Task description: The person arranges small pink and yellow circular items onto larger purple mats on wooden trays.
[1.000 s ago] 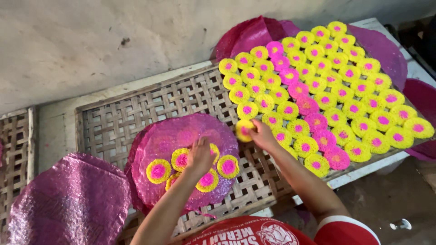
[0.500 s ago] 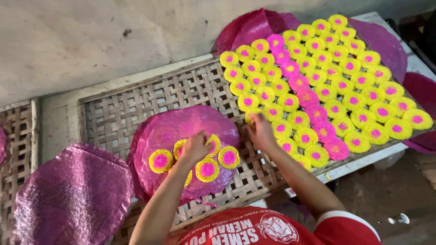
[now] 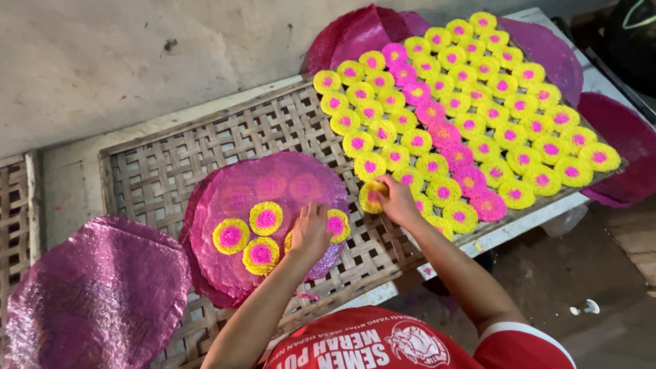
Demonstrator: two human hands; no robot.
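Resting flat, fingers spread, left hand (image 3: 311, 231) covers yellow discs (image 3: 262, 254) — right hand (image 3: 396, 199) pinches one disc (image 3: 372, 197) over woven rack (image 3: 164, 167); concrete wall (image 3: 137, 55) behind.

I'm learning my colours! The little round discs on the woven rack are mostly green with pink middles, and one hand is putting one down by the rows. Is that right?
Not quite. In the head view the discs on the woven rack are mostly yellow with pink middles, not green. The rest holds: the right hand sets one disc by the rows.

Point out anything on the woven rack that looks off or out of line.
Mostly orderly. In the grid of yellow discs a diagonal line of all-pink discs breaks the colour pattern. The disc in the right hand sits tilted beside the grid's edge, not yet flat in a row.
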